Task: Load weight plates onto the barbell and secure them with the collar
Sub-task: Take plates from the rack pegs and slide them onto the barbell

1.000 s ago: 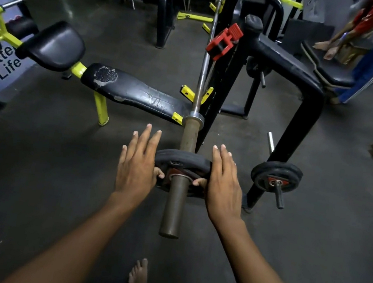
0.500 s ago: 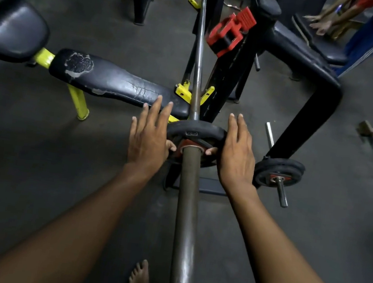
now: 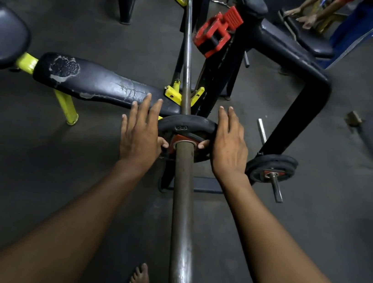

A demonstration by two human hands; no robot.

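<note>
hands, the left hand [image 3: 140, 132] and right hand [image 3: 229, 143], are flanking the weight plate [image 3: 186, 127], fingers splayed, thumbs pressing its face, having pushed it further along the barbell [image 3: 181, 212] sleeve toward the inner stop, leaving the red collar [image 3: 216, 32] next.
</note>
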